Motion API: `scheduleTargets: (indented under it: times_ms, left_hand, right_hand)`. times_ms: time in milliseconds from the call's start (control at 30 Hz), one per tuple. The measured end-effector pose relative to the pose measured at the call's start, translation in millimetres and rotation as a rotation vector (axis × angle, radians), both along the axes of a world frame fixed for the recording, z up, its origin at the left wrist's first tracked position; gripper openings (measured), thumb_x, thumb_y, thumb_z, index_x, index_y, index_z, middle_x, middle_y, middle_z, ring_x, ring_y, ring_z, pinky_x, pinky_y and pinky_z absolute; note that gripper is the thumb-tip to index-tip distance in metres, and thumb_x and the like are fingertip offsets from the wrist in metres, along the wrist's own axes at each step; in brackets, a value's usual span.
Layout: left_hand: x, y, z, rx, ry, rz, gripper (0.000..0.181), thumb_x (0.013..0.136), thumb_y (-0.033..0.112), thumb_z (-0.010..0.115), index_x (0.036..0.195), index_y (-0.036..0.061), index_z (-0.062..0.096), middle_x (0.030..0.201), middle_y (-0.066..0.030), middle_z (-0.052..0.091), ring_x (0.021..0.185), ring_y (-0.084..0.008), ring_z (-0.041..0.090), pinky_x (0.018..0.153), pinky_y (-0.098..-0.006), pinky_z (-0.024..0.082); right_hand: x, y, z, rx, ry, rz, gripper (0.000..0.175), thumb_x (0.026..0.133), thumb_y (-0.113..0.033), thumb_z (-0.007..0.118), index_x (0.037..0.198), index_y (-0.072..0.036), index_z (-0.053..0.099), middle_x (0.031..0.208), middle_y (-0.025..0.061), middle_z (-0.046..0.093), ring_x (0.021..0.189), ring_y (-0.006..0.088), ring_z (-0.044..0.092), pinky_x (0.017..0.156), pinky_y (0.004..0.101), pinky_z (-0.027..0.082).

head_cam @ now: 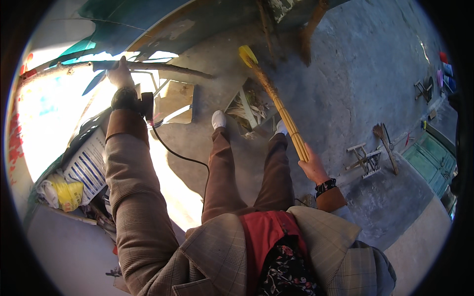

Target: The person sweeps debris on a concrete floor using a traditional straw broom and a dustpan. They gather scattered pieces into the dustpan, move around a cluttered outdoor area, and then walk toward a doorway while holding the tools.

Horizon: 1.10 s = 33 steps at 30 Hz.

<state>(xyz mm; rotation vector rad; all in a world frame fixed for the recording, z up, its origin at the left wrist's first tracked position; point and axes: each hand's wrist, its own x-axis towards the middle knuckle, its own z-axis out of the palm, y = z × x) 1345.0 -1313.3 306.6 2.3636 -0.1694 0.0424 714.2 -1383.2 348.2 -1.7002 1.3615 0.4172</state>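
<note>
My left hand (120, 75) is raised at the upper left and grips a long, rough wooden branch (166, 68). In my right hand (313, 163) is the bound handle of a straw broom (283, 109), which slants up and away from me. A yellow piece (248, 54) covers the broom's far end. Between my feet and the broom stands an angular container (255, 127) with dry husks or leaves (240, 110) in it. A black cable runs from a dark device at my left wrist down to my lap.
Beyond the branch lies a cardboard piece (185, 100). At left are a yellow plastic bag (66, 192) and a printed sack (89, 168). Folding stools (364, 161), another broom (387, 148) and a green cabinet (431, 159) stand at right. Wooden poles (309, 33) rise at the top.
</note>
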Motion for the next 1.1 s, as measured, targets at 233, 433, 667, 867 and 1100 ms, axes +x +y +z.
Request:
scheduleTargets:
  times_ms: [233,433,667,867,1100]
  left_hand:
    - [-5,-6,4,0.034,-0.101,-0.048,0.027,0.067,0.021,0.065,0.085,0.0015,0.062,0.086,-0.0127,0.065,0.080,-0.0278,0.061,0.075,-0.0365,0.045]
    - [-4,-9,-4,-0.053,-0.135,-0.048,0.025,0.066,0.016,0.067,0.085,0.0012,0.061,0.082,-0.0121,0.064,0.079,-0.0260,0.061,0.075,-0.0360,0.045]
    - [-9,-9,0,-0.111,-0.041,-0.046,0.027,0.067,0.013,0.070,0.089,0.0010,0.059,0.082,-0.0104,0.065,0.078,-0.0230,0.061,0.076,-0.0336,0.045]
    - [5,-5,-18,-0.074,-0.036,0.052,0.038,0.065,0.024,0.071,0.094,0.0013,0.059,0.092,-0.0123,0.064,0.089,-0.0261,0.060,0.082,-0.0351,0.043]
    - [5,-1,-22,-0.206,0.025,-0.073,0.029,0.065,0.015,0.071,0.090,0.0040,0.059,0.086,-0.0089,0.064,0.082,-0.0237,0.060,0.078,-0.0336,0.044]
  right_hand:
    - [4,0,4,0.199,0.055,-0.241,0.067,0.072,-0.018,0.058,0.133,-0.008,0.032,0.096,0.0229,0.060,0.088,0.0384,0.058,0.074,0.0416,0.047]
    - [40,-17,-20,-0.016,0.094,0.062,0.067,0.073,-0.018,0.057,0.134,-0.009,0.031,0.095,0.0227,0.060,0.086,0.0381,0.058,0.074,0.0420,0.047]
    - [59,-17,-35,-0.117,0.213,0.308,0.066,0.070,-0.013,0.055,0.132,-0.011,0.034,0.085,0.0210,0.060,0.077,0.0388,0.058,0.068,0.0449,0.047]
    - [41,-10,5,-0.119,0.066,0.287,0.065,0.070,-0.011,0.055,0.132,-0.011,0.035,0.085,0.0226,0.059,0.077,0.0390,0.058,0.068,0.0444,0.048]
    - [35,-26,17,-0.028,0.173,0.160,0.066,0.072,-0.011,0.056,0.134,-0.010,0.031,0.091,0.0235,0.059,0.084,0.0393,0.057,0.071,0.0447,0.047]
